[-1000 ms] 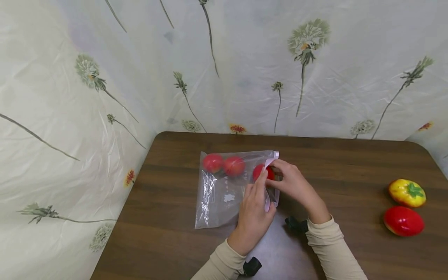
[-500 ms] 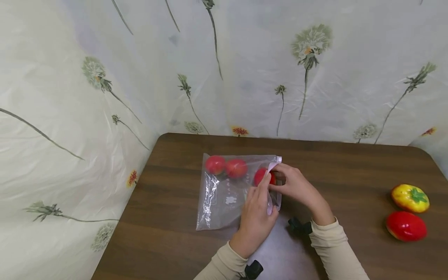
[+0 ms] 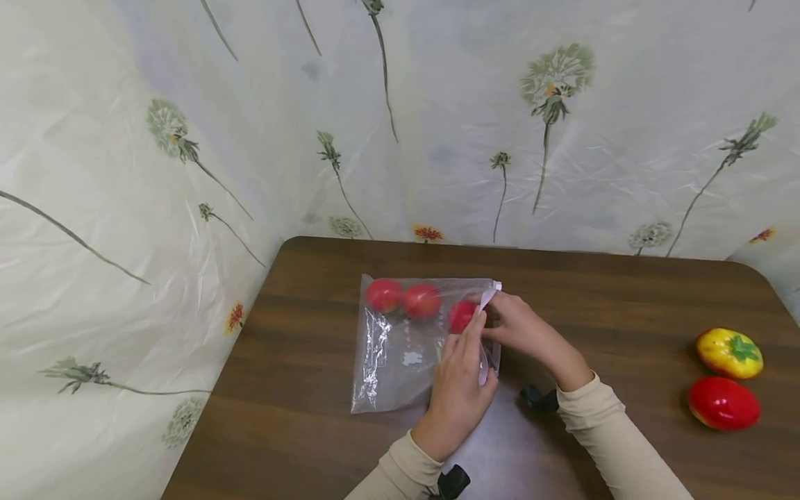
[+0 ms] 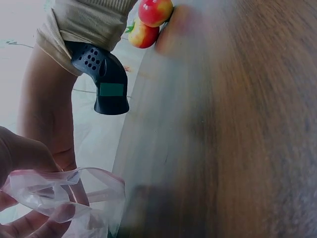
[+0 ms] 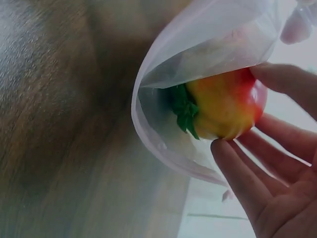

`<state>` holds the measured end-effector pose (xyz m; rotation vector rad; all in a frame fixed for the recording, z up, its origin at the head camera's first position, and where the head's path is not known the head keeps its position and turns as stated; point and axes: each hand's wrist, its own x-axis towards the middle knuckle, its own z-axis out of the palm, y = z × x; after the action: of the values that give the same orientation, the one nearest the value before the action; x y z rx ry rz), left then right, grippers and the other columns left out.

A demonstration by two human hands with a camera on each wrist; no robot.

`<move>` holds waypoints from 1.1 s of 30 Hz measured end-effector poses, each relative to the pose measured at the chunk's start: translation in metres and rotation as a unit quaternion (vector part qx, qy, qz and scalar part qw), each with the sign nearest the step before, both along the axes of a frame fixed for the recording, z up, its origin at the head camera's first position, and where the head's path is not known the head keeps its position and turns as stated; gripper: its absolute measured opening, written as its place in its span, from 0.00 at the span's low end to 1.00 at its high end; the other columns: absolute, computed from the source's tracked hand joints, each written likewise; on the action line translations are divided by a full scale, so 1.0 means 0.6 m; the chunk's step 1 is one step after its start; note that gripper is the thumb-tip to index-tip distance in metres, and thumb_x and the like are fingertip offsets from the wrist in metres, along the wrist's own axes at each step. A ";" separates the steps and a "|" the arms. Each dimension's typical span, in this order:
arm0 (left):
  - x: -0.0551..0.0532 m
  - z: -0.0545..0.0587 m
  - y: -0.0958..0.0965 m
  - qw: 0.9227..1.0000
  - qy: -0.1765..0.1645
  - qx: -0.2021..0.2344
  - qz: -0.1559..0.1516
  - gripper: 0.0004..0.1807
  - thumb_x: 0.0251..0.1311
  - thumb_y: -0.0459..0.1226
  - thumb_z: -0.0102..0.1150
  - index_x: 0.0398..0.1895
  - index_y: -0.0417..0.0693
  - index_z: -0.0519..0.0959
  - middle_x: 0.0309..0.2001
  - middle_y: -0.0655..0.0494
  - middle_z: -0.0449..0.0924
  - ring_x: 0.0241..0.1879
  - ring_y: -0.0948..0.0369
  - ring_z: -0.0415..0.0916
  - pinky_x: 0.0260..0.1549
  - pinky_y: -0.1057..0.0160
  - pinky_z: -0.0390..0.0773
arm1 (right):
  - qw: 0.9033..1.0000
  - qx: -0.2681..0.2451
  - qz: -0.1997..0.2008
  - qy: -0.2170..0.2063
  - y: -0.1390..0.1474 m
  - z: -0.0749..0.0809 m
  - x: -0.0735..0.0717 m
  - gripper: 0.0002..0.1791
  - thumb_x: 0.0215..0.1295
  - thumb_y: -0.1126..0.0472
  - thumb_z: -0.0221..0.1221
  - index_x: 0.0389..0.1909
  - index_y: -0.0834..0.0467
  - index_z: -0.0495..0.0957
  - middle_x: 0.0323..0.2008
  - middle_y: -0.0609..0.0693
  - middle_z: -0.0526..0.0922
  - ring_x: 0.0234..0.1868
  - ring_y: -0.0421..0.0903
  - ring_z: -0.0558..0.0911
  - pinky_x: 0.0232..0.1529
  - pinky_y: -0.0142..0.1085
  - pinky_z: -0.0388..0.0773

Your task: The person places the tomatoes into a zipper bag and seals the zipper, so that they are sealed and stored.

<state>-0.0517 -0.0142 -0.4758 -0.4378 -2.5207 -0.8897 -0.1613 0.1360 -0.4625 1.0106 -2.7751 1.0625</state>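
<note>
A clear zip bag [image 3: 390,385] lies on the brown table with its opening to the right. Two red fruits [image 3: 384,296] [image 3: 422,301] show through the plastic along its far side. At the mouth, my left hand [image 3: 459,389] pinches the pinkish zip edge [image 3: 487,298] and keeps it raised. My right hand [image 3: 531,337] reaches into the opening, its fingers and thumb around a red-yellow fruit with a green leafy cap [image 5: 225,106]. That fruit sits just inside the bag in the right wrist view. The right fingertips are partly hidden in the head view.
A yellow-red fruit with a green cap [image 3: 730,353] and a glossy red fruit [image 3: 723,403] rest side by side on the table [image 3: 625,298] at the right. A wall covering with a dandelion print [image 3: 437,139] rises behind the table's far edge. Each wrist wears a black camera [image 3: 453,480].
My right hand has pushed the held fruit slightly left, further into the bag. The left hand stays at the zip edge. The head view has shifted a little.
</note>
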 end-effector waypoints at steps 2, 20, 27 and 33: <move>0.000 0.000 0.000 1.000 0.002 0.000 -0.001 0.54 0.45 0.30 0.77 0.78 0.48 0.61 0.75 0.58 0.70 0.53 0.58 0.76 0.47 0.64 0.81 | 1.000 0.004 0.007 -0.001 -0.002 0.000 -0.002 0.28 0.54 0.66 0.75 0.58 0.62 0.81 0.51 0.58 0.87 0.50 0.54 0.86 0.52 0.53 0.84; 0.003 0.003 0.002 1.000 0.009 0.015 0.000 0.55 0.44 0.29 0.78 0.78 0.49 0.61 0.71 0.57 0.74 0.52 0.57 0.76 0.46 0.63 0.81 | 1.000 0.018 -0.002 0.007 -0.018 -0.001 -0.017 0.25 0.55 0.57 0.76 0.51 0.60 0.81 0.38 0.50 0.85 0.36 0.44 0.78 0.40 0.40 0.79; 0.004 0.006 0.000 1.000 -0.003 0.020 -0.004 0.54 0.47 0.31 0.78 0.79 0.50 0.60 0.74 0.57 0.71 0.53 0.59 0.75 0.45 0.66 0.81 | 0.999 0.042 0.003 -0.020 -0.012 0.012 -0.021 0.24 0.54 0.59 0.75 0.52 0.60 0.82 0.43 0.53 0.88 0.41 0.47 0.83 0.45 0.46 0.85; 0.004 0.010 -0.001 0.999 -0.025 0.024 -0.009 0.55 0.48 0.32 0.79 0.80 0.51 0.59 0.76 0.59 0.68 0.55 0.59 0.75 0.47 0.66 0.81 | 0.998 0.063 0.013 -0.022 -0.008 0.027 -0.019 0.20 0.54 0.58 0.75 0.47 0.57 0.82 0.38 0.48 0.87 0.34 0.41 0.79 0.38 0.39 0.82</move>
<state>-0.0491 -0.0150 -0.4699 -0.4294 -2.5386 -0.9776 -0.1730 0.1315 -0.4465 1.0495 -2.9052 0.9343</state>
